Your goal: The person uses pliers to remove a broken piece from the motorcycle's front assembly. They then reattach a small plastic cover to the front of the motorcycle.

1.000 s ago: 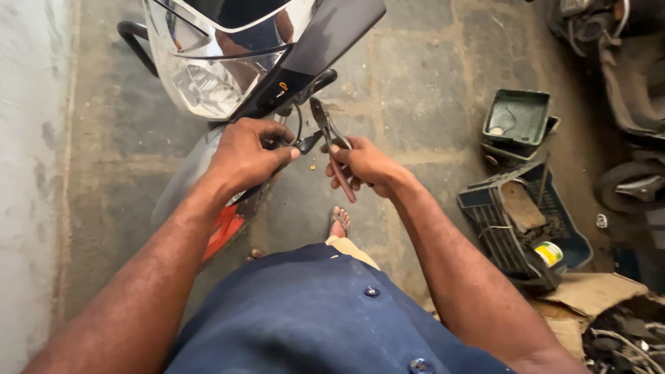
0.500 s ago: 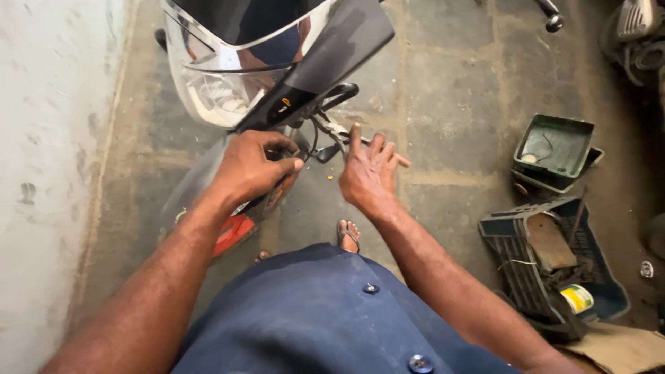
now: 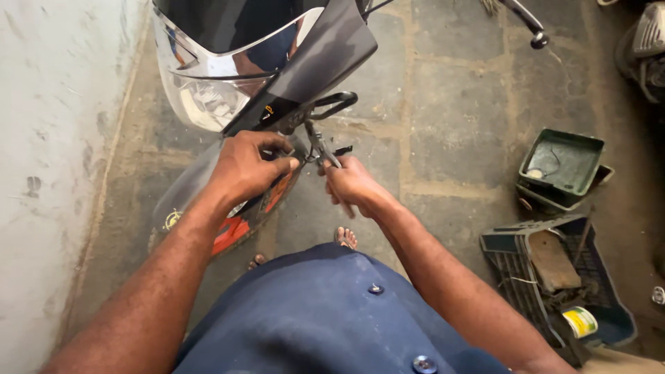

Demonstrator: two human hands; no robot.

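Two hands at the scooter's (image 3: 228, 76) front: left hand (image 3: 246, 166) pinches a small fitting (image 3: 289, 161) under the panel; right hand (image 3: 353, 185) clenched round pliers (image 3: 320, 145), tips meeting it. Best done by steadying the fitting, squeezing squarely.

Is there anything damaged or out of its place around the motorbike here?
Yes. The dark crate on the floor at the right looks broken: its wall sags and it lies tilted. The green tray sits askew on another. The right hand holds pliers at the motorbike.
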